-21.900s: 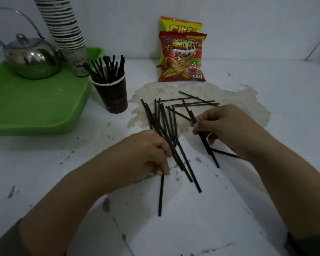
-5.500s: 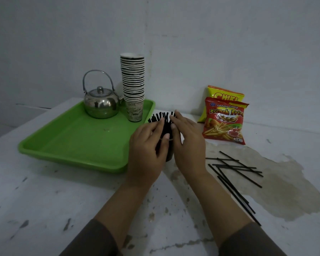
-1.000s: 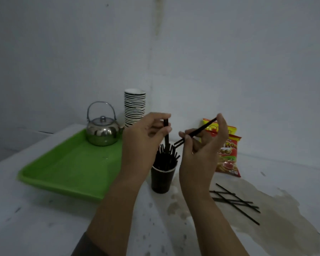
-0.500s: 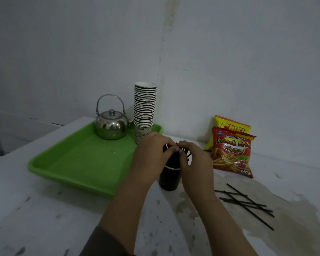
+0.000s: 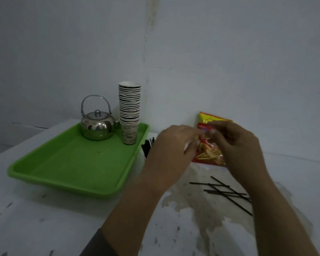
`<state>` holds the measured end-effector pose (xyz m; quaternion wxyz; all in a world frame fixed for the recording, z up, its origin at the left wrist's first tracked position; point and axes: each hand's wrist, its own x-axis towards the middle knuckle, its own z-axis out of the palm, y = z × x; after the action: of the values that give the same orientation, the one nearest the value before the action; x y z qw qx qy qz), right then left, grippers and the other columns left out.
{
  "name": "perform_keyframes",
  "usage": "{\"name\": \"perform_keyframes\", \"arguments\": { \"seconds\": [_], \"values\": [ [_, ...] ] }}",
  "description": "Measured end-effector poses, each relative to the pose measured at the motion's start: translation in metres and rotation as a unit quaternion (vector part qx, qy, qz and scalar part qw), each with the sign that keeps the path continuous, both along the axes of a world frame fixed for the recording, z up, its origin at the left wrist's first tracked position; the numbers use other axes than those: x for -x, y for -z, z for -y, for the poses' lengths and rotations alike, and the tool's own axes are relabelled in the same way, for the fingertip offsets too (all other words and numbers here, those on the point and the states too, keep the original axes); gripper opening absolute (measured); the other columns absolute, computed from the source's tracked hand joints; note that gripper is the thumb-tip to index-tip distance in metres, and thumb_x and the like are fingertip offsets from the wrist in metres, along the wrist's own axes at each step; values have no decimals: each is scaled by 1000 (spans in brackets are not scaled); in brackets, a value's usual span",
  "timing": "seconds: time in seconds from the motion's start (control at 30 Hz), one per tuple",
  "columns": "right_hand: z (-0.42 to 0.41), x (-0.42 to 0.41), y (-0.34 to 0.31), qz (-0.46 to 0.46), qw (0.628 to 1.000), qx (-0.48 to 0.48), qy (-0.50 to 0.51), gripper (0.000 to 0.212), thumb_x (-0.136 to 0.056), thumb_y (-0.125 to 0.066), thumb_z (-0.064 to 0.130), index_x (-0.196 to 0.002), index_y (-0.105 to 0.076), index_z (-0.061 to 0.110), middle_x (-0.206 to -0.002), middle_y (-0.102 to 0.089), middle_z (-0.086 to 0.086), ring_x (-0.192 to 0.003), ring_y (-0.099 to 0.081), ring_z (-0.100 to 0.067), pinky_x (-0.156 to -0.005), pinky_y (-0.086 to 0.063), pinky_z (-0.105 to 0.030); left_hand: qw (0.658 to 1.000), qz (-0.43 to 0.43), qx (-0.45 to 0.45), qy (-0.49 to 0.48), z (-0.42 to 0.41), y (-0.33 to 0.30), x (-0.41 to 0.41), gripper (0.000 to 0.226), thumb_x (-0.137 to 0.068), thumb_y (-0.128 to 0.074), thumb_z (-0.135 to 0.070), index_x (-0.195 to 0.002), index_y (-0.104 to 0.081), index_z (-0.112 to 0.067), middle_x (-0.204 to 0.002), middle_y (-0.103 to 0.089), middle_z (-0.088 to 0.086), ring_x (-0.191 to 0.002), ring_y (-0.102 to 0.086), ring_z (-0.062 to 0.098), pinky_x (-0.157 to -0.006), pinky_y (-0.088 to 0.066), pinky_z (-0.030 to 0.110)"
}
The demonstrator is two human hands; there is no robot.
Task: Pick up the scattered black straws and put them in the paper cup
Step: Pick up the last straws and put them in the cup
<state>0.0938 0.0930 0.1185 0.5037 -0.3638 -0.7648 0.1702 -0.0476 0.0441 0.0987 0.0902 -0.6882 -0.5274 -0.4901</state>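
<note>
Your left hand (image 5: 171,146) and right hand (image 5: 237,145) are raised above the worn white table (image 5: 44,218), side by side and near each other, both blurred. Their fingers are loosely curled with the fingertips turned toward one another, apart by a small gap; no straw shows between them, but the blur makes it impossible to tell whether either hand pinches anything.

The dark paper cup is almost wholly hidden behind your left hand; only the tips of the black straws standing in it (image 5: 147,145) poke out at that hand's left edge, just beside the right rim of the green plastic tray (image 5: 78,167). The scattered thin black straws (image 5: 227,192) that are left lie crossed in a small cluster on the brownish stain of the table, below your right hand and partly covered by your right forearm, well apart from your fingertips.

On the tray stand a shiny round metal kettle (image 5: 96,126) with a hoop handle and, just beside it, a tall stack of paper cups (image 5: 129,112). Behind your hands, against the wall, lean a red snack packet showing fries (image 5: 208,154) and a yellow packet (image 5: 209,118) behind it.
</note>
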Motion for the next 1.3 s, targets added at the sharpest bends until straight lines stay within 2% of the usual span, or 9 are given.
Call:
{"name": "perform_keyframes", "arguments": {
  "seconds": [0.07, 0.2, 0.37, 0.47, 0.53, 0.6, 0.7, 1.1, 1.3],
  "values": [
    [-7, -30, -1, 67, 996, 52, 15, 15, -87, -60, 25, -100, -64, 32, -82, -70, 8, -76, -66, -4, -64, -48, -17, 999, -29, 18, 36, -6, 12, -21, 24, -88, -53, -15, -110, -63, -18, -104, -68, 3, -97, -58, 18, -84, -48, 36],
    [-21, -78, 22, 180, 973, 120, 80, 22, -86, -61, 29, -107, -62, 28, -79, -67, 9, -70, -61, 4, -56, -39, -12, 996, -45, 42, 63, -13, 52, -60, 30, -87, -50, -10, -114, -60, -19, -109, -67, 2, -100, -57, 16, -87, -46, 30],
    [-31, -103, 66, 268, 942, 165, 119, 17, -84, -65, 26, -99, -68, 20, -84, -67, 4, -67, -54, -3, -56, -36, -10, 992, -68, 87, 56, -23, 99, -78, 34, -82, -53, -3, -113, -62, -16, -105, -68, 2, -98, -59, 17, -88, -49, 33],
    [-34, -97, 79, 290, 937, 173, 94, 15, -83, -67, 26, -95, -71, 19, -92, -71, 1, -67, -53, -2, -58, -35, -11, 994, -25, 101, 23, -32, 107, -73, 31, -87, -51, -8, -114, -61, -20, -109, -66, 0, -103, -56, 14, -92, -44, 27],
    [-35, -84, 86, 318, 930, 169, 76, 22, -84, -64, 25, -104, -69, 18, -100, -69, -1, -78, -56, -11, -68, -38, -17, 994, -12, 112, 8, -35, 111, -69, 32, -88, -51, -9, -116, -59, -21, -113, -65, 0, -106, -54, 14, -94, -38, 23],
    [-33, -68, 96, 371, 915, 140, 70, 28, -87, -58, 23, -114, -64, 18, -105, -63, -5, -91, -56, -19, -76, -41, -23, 992, -4, 124, 5, -35, 115, -66, 34, -88, -51, -7, -119, -58, -21, -116, -63, 1, -110, -54, 15, -96, -36, 23],
    [-30, -56, 111, 438, 891, 88, 80, 25, -91, -51, 20, -112, -63, 13, -104, -60, -9, -92, -54, -22, -80, -44, -29, 992, 15, 128, -4, -37, 116, -62, 35, -88, -51, -6, -120, -57, -20, -117, -63, -1, -111, -52, 13, -96, -37, 22],
    [-28, -49, 115, 478, 875, 41, 60, 14, -90, -50, 15, -99, -59, 9, -100, -62, -12, -89, -52, -23, -73, -39, -30, 994, 39, 103, -19, -38, 115, -59, 34, -86, -52, 0, -114, -60, -17, -112, -64, 1, -104, -53, 11, -91, -37, 22],
    [-25, -49, 111, 458, 886, 56, 50, 22, -90, -51, 12, -111, -57, 7, -115, -54, -14, -99, -51, -24, -84, -45, -32, 994, 40, 102, -16, -38, 115, -59, 33, -85, -53, 1, -111, -62, -17, -111, -65, 2, -104, -55, 14, -90, -40, 24]
  ]
}}
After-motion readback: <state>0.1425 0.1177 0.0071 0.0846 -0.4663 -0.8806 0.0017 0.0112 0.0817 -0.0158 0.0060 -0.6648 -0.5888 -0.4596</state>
